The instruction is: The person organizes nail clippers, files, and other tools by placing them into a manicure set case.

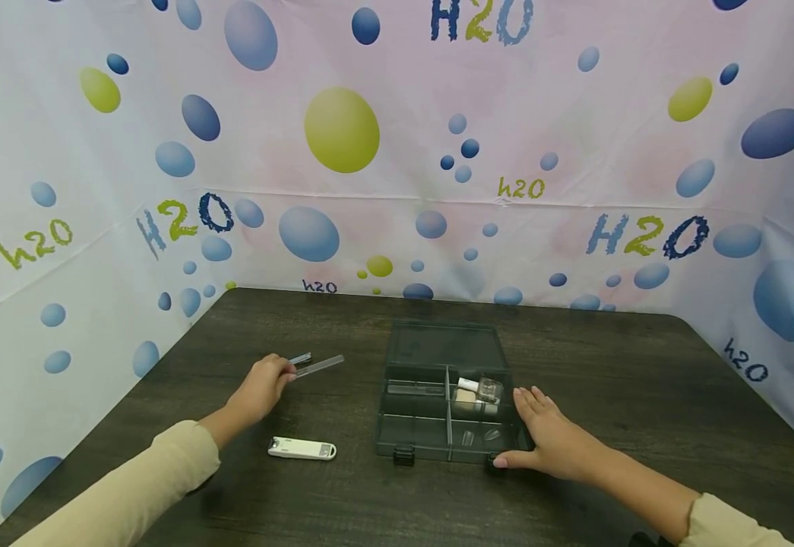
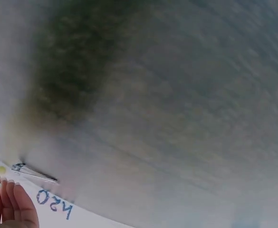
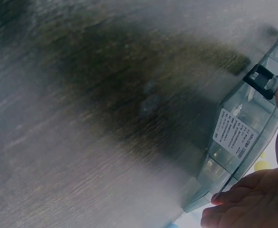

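- A clear strip is being pinched between the thumb and fingertips of the left hand, above the left part of the dark table.
- A metal nail clipper is lying just beyond those fingertips.
- A white clipper is lying nearer the person, between the left hand and the case; no lettering is being made out on it.
- The dark translucent case is being touched at its right side by the right hand, whose fingers are being held nearly straight along the wall, with the thumb being rested at the front right latch.
- The lid is being left folded back, away from the person.
- A white label is being shown on the outside of the case, with rows of print and a barcode, too small to be read.
- A small bottle and a white cap are being held in the rear right compartment, small clear pieces in the front right one.
- "H2O" and "h2O" are being repeated in blue and green across the backdrop, among coloured ovals.
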Demonstrator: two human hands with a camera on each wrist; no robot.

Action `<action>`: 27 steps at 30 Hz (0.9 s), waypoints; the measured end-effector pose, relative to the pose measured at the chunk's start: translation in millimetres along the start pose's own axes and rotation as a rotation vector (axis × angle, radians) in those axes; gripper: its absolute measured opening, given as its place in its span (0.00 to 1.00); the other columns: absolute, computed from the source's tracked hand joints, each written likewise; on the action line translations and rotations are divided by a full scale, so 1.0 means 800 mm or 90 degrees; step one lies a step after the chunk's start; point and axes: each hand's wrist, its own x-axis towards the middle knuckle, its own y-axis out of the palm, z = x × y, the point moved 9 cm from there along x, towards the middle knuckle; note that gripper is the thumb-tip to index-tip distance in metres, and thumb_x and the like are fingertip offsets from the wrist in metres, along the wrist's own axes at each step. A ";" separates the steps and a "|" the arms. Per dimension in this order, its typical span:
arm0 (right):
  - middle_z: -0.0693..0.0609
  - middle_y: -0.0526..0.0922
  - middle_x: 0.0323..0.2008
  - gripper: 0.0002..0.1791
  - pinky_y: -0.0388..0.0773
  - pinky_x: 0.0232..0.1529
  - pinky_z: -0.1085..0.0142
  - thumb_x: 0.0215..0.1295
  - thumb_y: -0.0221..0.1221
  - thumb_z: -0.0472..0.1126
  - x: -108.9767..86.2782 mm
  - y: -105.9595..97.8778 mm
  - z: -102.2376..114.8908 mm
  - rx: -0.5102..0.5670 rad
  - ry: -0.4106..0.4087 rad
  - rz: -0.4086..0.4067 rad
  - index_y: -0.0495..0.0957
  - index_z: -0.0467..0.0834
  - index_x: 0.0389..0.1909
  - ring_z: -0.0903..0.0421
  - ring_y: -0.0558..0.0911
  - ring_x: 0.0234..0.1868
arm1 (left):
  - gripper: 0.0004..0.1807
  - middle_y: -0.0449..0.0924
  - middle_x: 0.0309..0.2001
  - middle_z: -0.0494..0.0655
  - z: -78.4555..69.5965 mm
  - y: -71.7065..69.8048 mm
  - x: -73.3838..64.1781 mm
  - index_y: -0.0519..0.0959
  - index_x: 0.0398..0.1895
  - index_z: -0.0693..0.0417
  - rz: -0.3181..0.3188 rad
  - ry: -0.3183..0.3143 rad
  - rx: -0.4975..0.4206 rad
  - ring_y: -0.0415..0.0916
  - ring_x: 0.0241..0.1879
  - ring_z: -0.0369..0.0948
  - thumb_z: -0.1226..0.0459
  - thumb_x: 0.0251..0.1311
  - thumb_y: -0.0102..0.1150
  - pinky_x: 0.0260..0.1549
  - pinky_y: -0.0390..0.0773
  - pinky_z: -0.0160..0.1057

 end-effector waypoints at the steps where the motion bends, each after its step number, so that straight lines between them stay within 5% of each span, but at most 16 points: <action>1: 0.25 0.53 0.66 0.62 0.55 0.61 0.35 0.47 0.61 0.68 0.000 0.000 0.000 -0.001 -0.001 0.000 0.51 0.24 0.66 0.27 0.49 0.68 | 0.03 0.76 0.27 0.54 -0.003 -0.003 0.000 0.78 0.28 0.68 -0.006 0.005 -0.006 0.74 0.29 0.46 0.74 0.55 0.58 0.29 0.76 0.43; 12: 0.25 0.54 0.66 0.61 0.54 0.61 0.34 0.47 0.61 0.68 -0.001 0.000 0.001 -0.007 -0.007 -0.002 0.52 0.23 0.66 0.27 0.49 0.67 | 0.05 0.77 0.32 0.55 -0.038 -0.016 0.008 0.79 0.34 0.69 -0.001 0.033 -0.065 0.75 0.31 0.44 0.73 0.58 0.56 0.27 0.77 0.39; 27: 0.25 0.54 0.66 0.62 0.55 0.61 0.34 0.46 0.61 0.68 0.000 0.001 0.000 -0.004 -0.005 -0.004 0.52 0.23 0.65 0.27 0.49 0.67 | 0.05 0.77 0.33 0.52 -0.085 -0.004 0.019 0.79 0.33 0.65 0.019 0.066 -0.099 0.75 0.32 0.42 0.71 0.59 0.55 0.29 0.77 0.37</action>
